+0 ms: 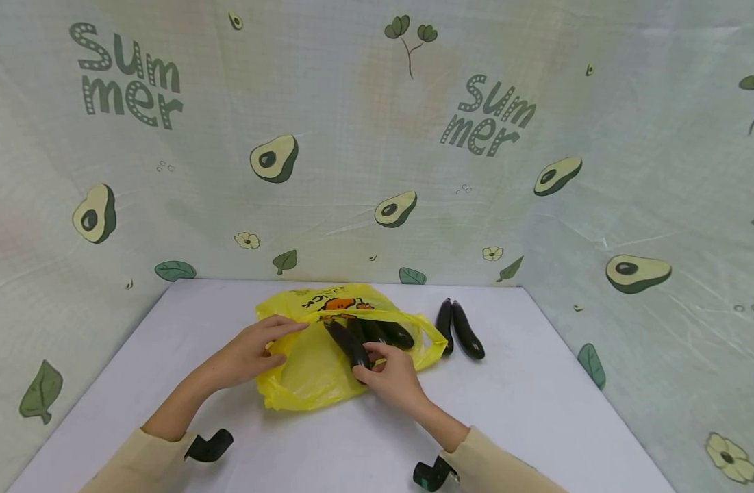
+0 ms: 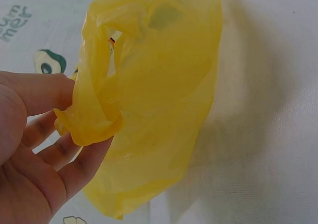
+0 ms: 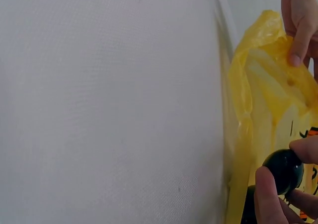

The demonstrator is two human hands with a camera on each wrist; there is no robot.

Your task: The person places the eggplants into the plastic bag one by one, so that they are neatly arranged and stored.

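Observation:
A yellow plastic bag [image 1: 305, 385] lies on its side on the table, its mouth facing me. My right hand [image 1: 394, 378] pinches the rounded end of a dark eggplant [image 1: 347, 341] between thumb and fingers at the bag's mouth. In the right wrist view that glossy end [image 3: 285, 171] shows between the fingertips. More eggplants [image 1: 396, 333] lie inside the bag, partly hidden by its upper layer. At the bag's left edge, my left hand [image 1: 253, 350] holds the rim, with the folded handle [image 2: 97, 119] between thumb and fingers in the left wrist view.
Two eggplants [image 1: 466, 333] lie side by side to the right of the bag on the white table [image 1: 512, 411]. Behind and at both sides hangs a pale cloth [image 1: 340, 89] printed with avocados and leaves. Each wrist carries a black camera mount [image 1: 210, 446].

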